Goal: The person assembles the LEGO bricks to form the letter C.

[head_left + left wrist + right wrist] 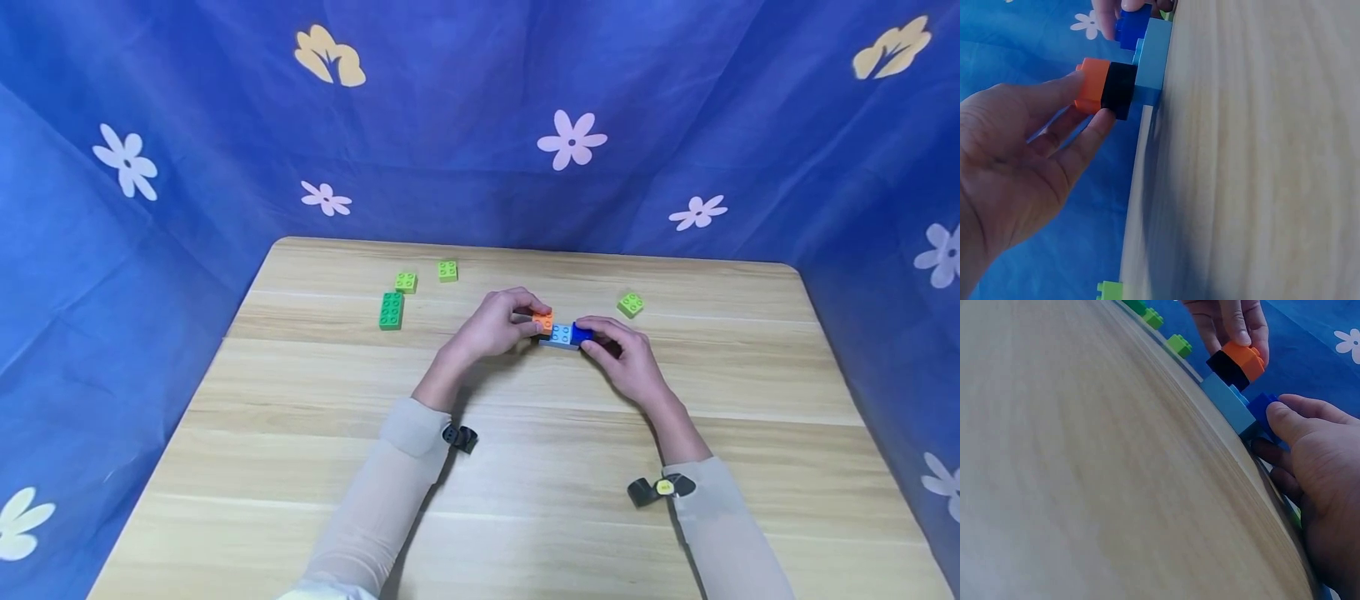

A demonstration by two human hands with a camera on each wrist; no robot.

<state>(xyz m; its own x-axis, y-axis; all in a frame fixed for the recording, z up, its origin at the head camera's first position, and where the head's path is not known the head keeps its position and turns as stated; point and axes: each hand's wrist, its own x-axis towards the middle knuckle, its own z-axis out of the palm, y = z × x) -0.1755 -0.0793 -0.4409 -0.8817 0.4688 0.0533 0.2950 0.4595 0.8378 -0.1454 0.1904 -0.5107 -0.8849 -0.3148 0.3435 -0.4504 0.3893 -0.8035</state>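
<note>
My left hand (495, 325) pinches an orange brick (1092, 84) between thumb and fingers. Directly beneath it sits a black brick (1118, 89), one fingertip at its lower edge in the left wrist view. Both are stacked over the left end of a longer light blue brick (1154, 56), low at the tabletop. At that brick's other end my right hand (628, 360) pinches a dark blue brick (1262, 411) between thumb and index finger. Light blue studs (560, 333) show between the two hands in the head view.
Left of the hands, a green brick (391, 311) lies beside a small lime brick (406, 282), with another lime brick (447, 271) farther back. A third lime brick (631, 305) lies behind my right hand. The wooden table (315, 400) meets a blue flowered cloth (450, 150) behind.
</note>
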